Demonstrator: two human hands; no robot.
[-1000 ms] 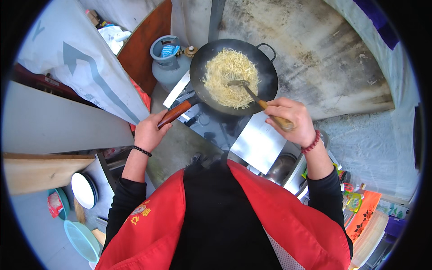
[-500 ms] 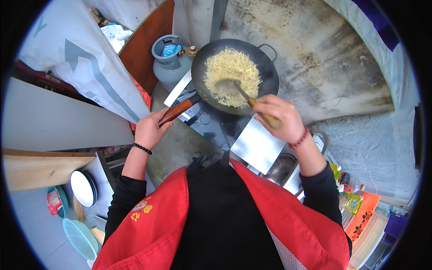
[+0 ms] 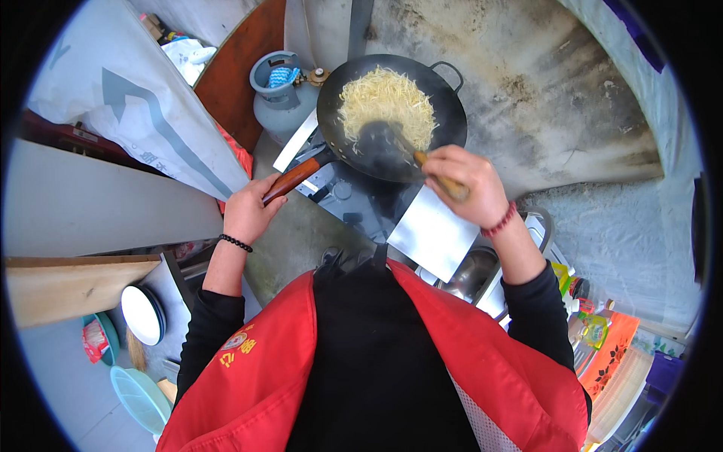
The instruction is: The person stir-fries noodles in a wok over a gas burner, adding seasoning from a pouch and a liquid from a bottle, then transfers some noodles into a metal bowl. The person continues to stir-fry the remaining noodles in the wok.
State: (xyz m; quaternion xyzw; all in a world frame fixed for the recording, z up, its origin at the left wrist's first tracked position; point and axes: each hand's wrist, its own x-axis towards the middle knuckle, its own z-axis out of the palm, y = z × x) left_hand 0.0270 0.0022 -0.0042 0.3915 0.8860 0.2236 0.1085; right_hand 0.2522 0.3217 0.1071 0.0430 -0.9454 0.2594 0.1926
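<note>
A dark wok [image 3: 449,119] stands on the stove [image 3: 354,207] in front of me, with a heap of pale bean sprouts [image 3: 385,96] in its far part. My left hand [image 3: 250,212] is closed round the wok's reddish-brown wooden handle [image 3: 292,181]. With my right hand [image 3: 471,184] I grip the wooden handle of a wok spatula [image 3: 380,138]. Its dark blade lies at the near edge of the sprouts, low in the wok, and is slightly blurred.
A grey gas cylinder [image 3: 286,109] stands behind the wok to the left. Below my right hand are a white panel [image 3: 434,233] and a metal bowl [image 3: 473,273]. Plates [image 3: 141,315] and a turquoise basin [image 3: 140,398] sit at lower left, bottles [image 3: 595,330] at right. A stained wall [image 3: 542,98] rises behind.
The spatula blade has moved from within the sprouts toward the near side of the wok. The heap now sits farther back, baring dark metal in front. My left hand keeps its hold.
</note>
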